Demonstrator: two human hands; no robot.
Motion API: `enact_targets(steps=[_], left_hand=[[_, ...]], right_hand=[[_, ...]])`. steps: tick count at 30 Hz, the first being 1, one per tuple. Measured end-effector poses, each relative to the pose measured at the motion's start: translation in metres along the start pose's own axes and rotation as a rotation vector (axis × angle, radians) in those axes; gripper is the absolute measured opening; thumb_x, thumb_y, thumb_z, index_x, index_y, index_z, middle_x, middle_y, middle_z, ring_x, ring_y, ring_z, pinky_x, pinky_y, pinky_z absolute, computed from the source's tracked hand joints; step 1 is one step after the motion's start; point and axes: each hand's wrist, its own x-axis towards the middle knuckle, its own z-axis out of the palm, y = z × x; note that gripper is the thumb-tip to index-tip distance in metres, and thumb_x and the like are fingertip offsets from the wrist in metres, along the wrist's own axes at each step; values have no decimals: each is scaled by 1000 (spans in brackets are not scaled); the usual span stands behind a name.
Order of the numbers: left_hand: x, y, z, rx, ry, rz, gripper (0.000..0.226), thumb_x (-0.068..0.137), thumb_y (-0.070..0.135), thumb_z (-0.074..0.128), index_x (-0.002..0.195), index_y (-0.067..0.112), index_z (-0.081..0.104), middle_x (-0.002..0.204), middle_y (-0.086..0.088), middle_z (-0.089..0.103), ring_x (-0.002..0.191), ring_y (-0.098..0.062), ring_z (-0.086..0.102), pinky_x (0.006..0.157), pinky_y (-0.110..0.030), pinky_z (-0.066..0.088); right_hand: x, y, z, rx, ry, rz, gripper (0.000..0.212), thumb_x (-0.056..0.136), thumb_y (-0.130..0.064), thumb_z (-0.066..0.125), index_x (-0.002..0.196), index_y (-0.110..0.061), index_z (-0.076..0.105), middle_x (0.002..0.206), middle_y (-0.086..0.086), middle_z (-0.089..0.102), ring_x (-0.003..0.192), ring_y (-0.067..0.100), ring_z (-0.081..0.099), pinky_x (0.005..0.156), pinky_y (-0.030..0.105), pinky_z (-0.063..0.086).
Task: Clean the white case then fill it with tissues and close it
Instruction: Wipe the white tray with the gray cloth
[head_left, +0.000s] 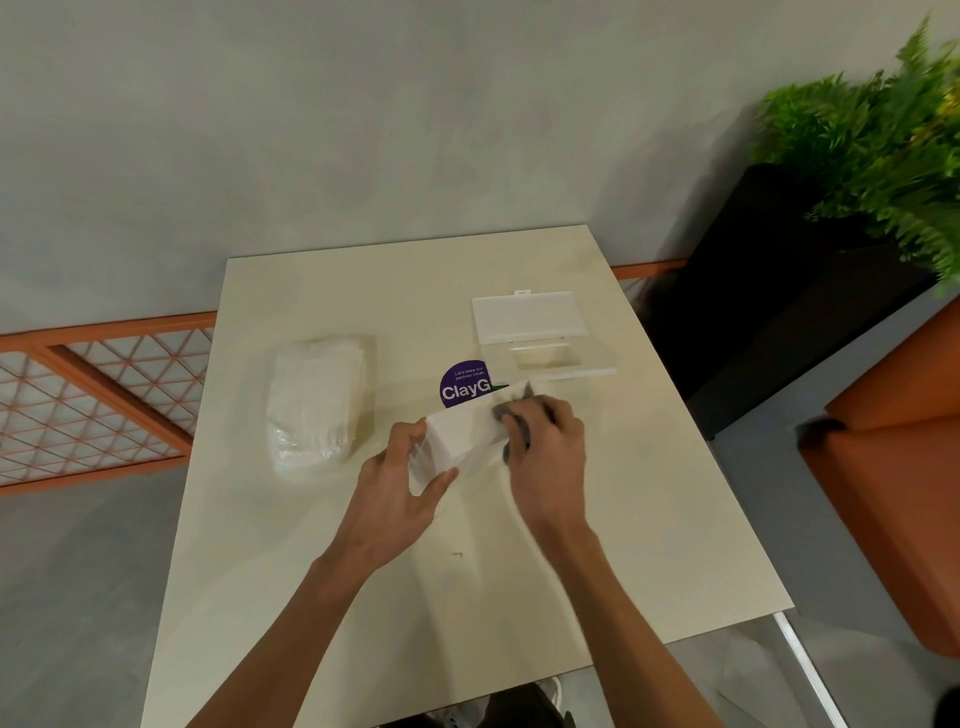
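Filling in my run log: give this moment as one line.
phase: cleaning; left hand: holds white case; right hand: wipes it with grey cloth; case lid: lying apart; tissue pack: untouched

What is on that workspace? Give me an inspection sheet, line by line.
Surface: beige table, with a purple round sticker.
Job's things: white case being wiped; white lid, flap open, far right; wrapped tissue pack at left.
Clutter: small speck near the front.
Hands: left hand grips the white case; right hand holds a grey cloth against it.
Cables: nothing seen.
Surroundings: green plant, black planter, orange seat, orange lattice.
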Motion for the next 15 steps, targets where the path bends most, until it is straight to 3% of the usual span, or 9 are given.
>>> enact_targets(steps=[4,7,10,12,15], left_hand=[[-3,-6,0,8,-27,-23,59,90,55,73,132,26,44,123,11,65,111,-13,64,95,-30,54],[-8,-10,0,-8,-17,-45,55,91,49,76,131,31,43,122,11,66,112,-14,65,97,-38,56],[-9,-9,0,-14,-7,-43,56,91,47,77,132,30,43,123,12,65,113,-14,64,97,-38,56],[-8,-7,0,-17,-6,-38,56,91,45,78,132,28,44,123,13,65,112,-13,64,97,-36,56],[-6,-6,1,-17,-11,-40,55,90,46,78,130,30,43,122,12,65,112,-14,64,98,-35,55]], right_hand=[[-27,-26,-9,-27,-10,-196,22,96,-4,74,109,-21,78,123,5,67,105,22,49,89,32,50],[2,0,-12,-78,83,-164,18,90,4,79,98,-12,81,101,10,73,101,26,54,83,44,56],[26,18,-18,-119,66,30,10,101,-5,70,103,-6,80,103,17,72,98,40,62,86,59,55],[27,16,-16,-143,48,39,12,103,-7,68,104,-6,79,104,17,71,99,41,62,88,57,52],[0,-5,-6,-157,55,-144,22,88,5,78,100,-12,80,102,9,72,99,38,65,84,46,50]])
